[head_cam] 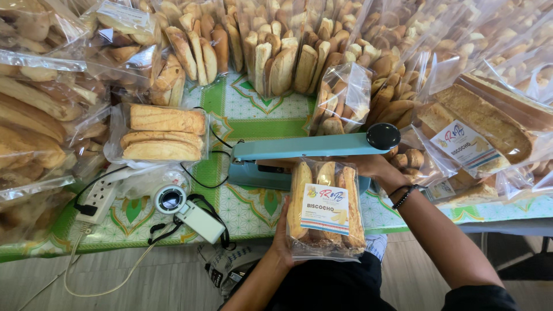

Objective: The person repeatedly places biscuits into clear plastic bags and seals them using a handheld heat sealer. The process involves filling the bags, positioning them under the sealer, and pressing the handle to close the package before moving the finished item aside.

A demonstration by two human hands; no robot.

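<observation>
Left hand (280,237) cradling labelled bag of toasted bread (326,208) from below, right hand (374,167) gripping its top, mouth fed under teal heat sealer (308,148) arm for closing

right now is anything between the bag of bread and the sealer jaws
Nothing visible. The bag, held by the left hand, already has its open top under the raised sealer arm. The right hand is at the bag's top right corner.
</observation>
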